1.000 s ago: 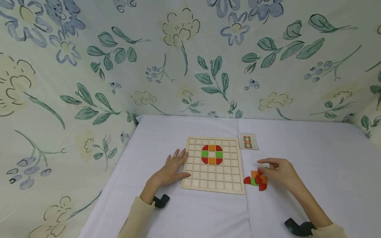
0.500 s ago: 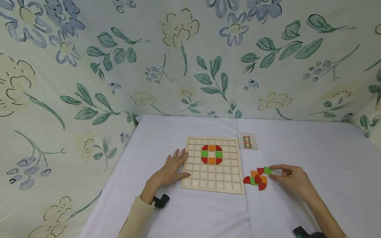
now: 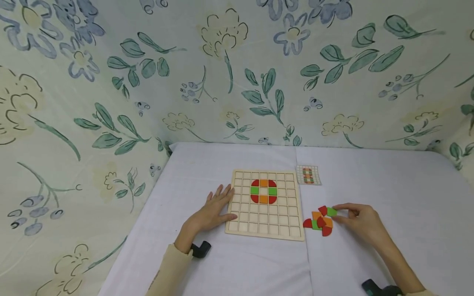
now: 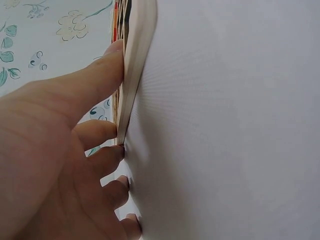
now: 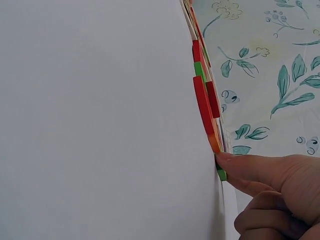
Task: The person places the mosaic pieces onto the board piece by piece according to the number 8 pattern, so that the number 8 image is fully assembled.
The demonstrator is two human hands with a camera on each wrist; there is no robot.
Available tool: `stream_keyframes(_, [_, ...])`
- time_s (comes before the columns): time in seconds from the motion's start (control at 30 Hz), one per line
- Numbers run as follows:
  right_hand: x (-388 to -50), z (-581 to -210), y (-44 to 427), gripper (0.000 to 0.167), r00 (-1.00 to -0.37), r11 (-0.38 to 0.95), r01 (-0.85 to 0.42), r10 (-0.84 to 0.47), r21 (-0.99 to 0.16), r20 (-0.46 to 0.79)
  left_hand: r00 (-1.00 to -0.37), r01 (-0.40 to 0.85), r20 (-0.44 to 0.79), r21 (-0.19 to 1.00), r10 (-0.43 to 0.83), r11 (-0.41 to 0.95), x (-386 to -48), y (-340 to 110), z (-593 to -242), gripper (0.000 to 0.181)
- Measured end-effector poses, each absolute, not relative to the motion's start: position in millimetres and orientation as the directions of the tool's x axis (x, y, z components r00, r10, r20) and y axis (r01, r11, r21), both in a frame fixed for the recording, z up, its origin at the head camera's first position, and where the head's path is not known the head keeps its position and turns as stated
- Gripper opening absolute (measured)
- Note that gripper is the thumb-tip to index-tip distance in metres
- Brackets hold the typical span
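My left hand (image 3: 210, 210) rests at the left edge of a wooden grid board (image 3: 266, 228), its fingers spread and the thumb on the frame. Toward the board's top, red, orange and green tiles (image 3: 273, 190) form a ring around one bare cell. To the right of the board, my right hand (image 3: 364, 222) pinches a green square tile (image 3: 332, 212) between thumb and forefinger. That tile touches a red tile (image 3: 323, 210) at the edge of a small loose pile of red, orange and green tiles (image 3: 326, 232). In the right wrist view, the green tile (image 5: 222, 175) sits low, near the tabletop.
A small pattern card (image 3: 314, 176) with a printed grid lies beyond the pile, by the board's upper right corner. White cloth (image 3: 207, 164) covers the table. Behind it hangs a floral-print fabric (image 3: 222, 102).
From over the pile, my right hand has moved right and slightly toward me, drawing out the green tile. The red tile beside it has since turned a little. My left hand stays put.
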State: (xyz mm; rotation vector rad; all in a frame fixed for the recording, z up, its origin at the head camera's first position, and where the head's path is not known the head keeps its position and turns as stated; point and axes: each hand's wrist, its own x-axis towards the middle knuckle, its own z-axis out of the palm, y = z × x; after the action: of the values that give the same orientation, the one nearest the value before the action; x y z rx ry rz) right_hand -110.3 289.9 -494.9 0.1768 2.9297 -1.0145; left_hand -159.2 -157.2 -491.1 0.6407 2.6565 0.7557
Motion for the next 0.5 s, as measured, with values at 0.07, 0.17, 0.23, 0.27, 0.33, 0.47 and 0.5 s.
stream_keyframes(0.07, [-110.2,-495.5,289.4,0.036,-0.994,0.784,0.108,0.089,-0.612,-0.061,-0.853,0.334,-0.165,0.556,0.495,0.761,-159.3,-157.4,-491.2,0.089])
stream_keyframes(0.17, [-109.3,-496.3,289.3,0.038,-0.995,0.798,0.095,0.088,-0.595,-0.041,-0.852,0.335,-0.168,0.553,0.496,0.763,-159.9,-157.2,-492.1,0.089])
stream_keyframes(0.23, [-108.7,-496.5,289.5,0.040,-0.995,0.803,0.095,0.092,-0.589,-0.035,-0.852,0.339,-0.161,0.555,0.498,0.760,-160.0,-157.0,-492.5,0.088])
stream_keyframes(0.27, [-108.4,-496.3,289.6,0.040,-0.995,0.803,0.098,0.096,-0.588,-0.034,-0.852,0.339,-0.162,0.556,0.499,0.759,-160.1,-156.9,-492.6,0.088])
stream_keyframes(0.33, [-108.3,-495.8,289.6,0.040,-0.994,0.798,0.102,0.097,-0.594,-0.040,-0.852,0.339,-0.156,0.561,0.499,0.755,-159.9,-156.6,-491.9,0.088])
stream_keyframes(0.47, [-109.4,-494.6,288.4,0.037,-0.993,0.776,0.115,0.085,-0.620,-0.078,-0.853,0.334,-0.158,0.569,0.498,0.752,-159.7,-156.0,-490.7,0.088])
stream_keyframes(0.5, [-109.6,-494.6,288.0,0.037,-0.993,0.772,0.120,0.083,-0.624,-0.088,-0.853,0.333,-0.156,0.570,0.498,0.751,-159.8,-155.8,-490.8,0.087])
